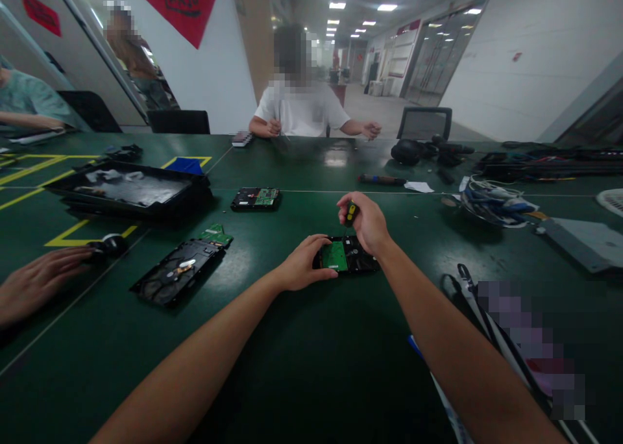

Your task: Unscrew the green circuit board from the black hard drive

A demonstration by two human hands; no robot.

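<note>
A hard drive [360,257] lies on the green table in front of me, its green circuit board [333,256] facing up. My left hand [304,262] grips the drive's left end between thumb and fingers. Above the drive's right part, my right hand [367,223] is closed around a screwdriver with a black and yellow handle [351,213]. The screwdriver points down at the drive; its tip is too small to make out. Further left lies an opened hard drive [180,272] with a loose green board [217,235] at its far end. Another hard drive [256,198] sits beyond my left hand.
A black tray [131,187] stands at the left, near another person's hand [43,282]. Across the table [292,353] sits a person in a white shirt [304,110]. To the right are a cable bundle [496,204], a grey metal box [581,239], a lanyard [491,327] and another screwdriver [382,180].
</note>
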